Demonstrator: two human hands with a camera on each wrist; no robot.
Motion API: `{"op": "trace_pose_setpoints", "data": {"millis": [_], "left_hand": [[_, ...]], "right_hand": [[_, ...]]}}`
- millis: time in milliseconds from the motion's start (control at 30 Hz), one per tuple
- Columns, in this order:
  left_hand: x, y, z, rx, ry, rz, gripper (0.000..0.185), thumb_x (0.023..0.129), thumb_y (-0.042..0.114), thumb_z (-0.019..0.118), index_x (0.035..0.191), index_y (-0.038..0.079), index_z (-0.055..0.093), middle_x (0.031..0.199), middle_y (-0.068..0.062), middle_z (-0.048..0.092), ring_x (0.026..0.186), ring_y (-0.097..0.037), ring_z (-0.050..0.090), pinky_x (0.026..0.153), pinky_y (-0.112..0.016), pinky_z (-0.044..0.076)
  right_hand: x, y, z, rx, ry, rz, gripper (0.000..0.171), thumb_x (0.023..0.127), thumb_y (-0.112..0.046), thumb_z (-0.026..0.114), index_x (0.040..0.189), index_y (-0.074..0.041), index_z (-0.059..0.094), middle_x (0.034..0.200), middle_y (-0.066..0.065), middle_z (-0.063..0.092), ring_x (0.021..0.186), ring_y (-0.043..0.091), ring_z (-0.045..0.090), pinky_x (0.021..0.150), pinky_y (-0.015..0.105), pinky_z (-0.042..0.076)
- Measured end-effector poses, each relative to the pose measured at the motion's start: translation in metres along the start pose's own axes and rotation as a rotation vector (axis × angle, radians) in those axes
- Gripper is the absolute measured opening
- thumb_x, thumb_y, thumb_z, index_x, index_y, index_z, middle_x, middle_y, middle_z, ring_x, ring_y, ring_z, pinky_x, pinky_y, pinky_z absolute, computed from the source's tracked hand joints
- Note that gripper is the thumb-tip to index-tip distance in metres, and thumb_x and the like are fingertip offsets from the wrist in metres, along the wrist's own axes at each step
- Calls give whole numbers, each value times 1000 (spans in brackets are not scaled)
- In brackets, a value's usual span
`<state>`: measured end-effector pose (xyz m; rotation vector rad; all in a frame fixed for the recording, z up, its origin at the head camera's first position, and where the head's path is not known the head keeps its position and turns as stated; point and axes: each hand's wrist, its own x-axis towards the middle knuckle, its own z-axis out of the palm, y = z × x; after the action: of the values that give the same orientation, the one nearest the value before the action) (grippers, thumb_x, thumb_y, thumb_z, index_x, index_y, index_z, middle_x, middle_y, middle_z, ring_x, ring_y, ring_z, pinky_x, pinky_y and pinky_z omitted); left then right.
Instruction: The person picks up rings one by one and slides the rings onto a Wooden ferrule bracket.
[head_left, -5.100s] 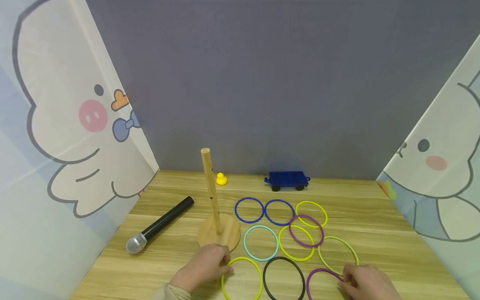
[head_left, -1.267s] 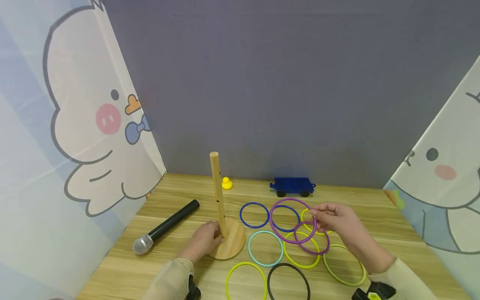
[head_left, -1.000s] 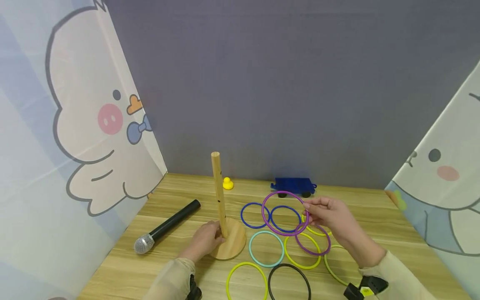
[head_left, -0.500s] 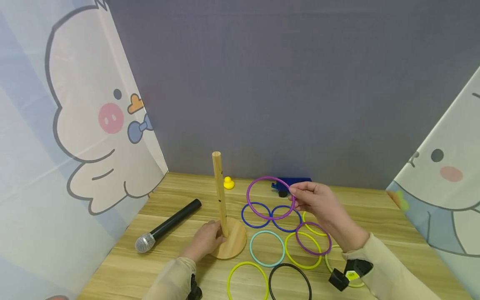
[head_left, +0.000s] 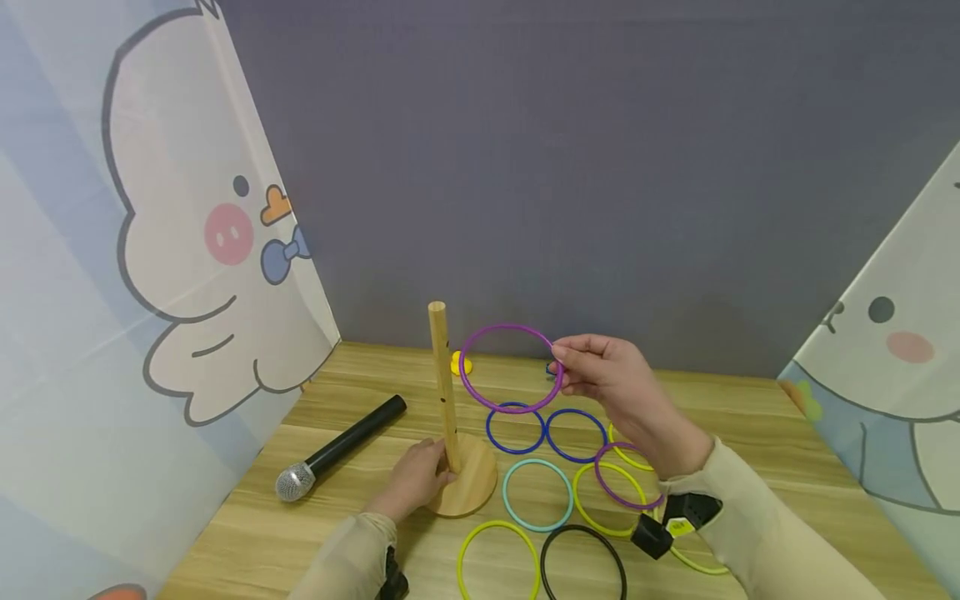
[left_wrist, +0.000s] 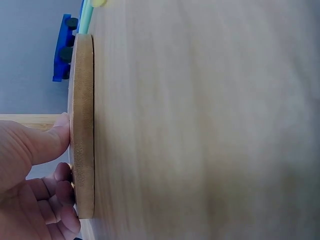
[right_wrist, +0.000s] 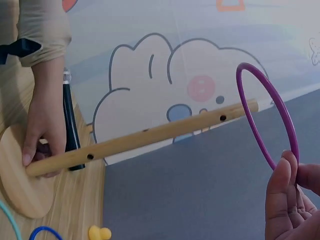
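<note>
While left hand (head_left: pixel 414 477) curls on base (head_left: pixel 471 487):
Right hand (head_left: pixel 611 379): pinches ring (head_left: pixel 511 367)
Ring: level it, centre over peg (head_left: pixel 442 375), lower

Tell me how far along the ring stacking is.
Done: nothing is on the wooden peg yet. In hand: the right hand pinches a purple ring in the air beside the peg's top, while the left hand holds the round base. Left: the rings on the table, including the black ring.

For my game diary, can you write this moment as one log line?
right hand: pinches purple ring beside peg top | left hand: holds wooden peg stand base | ring: not on peg
</note>
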<state>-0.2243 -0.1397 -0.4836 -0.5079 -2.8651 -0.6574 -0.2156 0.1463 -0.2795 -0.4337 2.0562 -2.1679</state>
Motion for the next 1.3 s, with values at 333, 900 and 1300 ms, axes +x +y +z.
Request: {"op": "trace_pose_setpoints", "data": {"millis": [333, 900, 1300], "left_hand": [[0, 1, 0, 3, -5, -4, 24, 80, 18, 80, 93, 10, 61, 75, 1, 48, 70, -17, 48, 60, -32, 40], [-1, 1, -1, -20, -29, -19, 21, 81, 17, 79, 89, 11, 60, 74, 3, 46, 69, -15, 45, 59, -30, 39], [-1, 1, -1, -26, -17, -1, 23, 81, 16, 79, 91, 10, 60, 75, 0, 47, 70, -17, 45, 59, -31, 38]], "right_hand": [[9, -23, 28, 64, -9, -61, 22, 95, -18, 65, 107, 0, 64, 83, 5, 70, 67, 12, 64, 65, 26, 55], [26, -21, 57, 160, 52, -120, 14, 94, -11, 66, 103, 0, 66, 79, 4, 70, 65, 12, 66, 65, 27, 56], [27, 1, 49, 57, 50, -9, 26, 95, -14, 65, 114, 3, 63, 84, 6, 71, 67, 13, 65, 67, 28, 56]]}}
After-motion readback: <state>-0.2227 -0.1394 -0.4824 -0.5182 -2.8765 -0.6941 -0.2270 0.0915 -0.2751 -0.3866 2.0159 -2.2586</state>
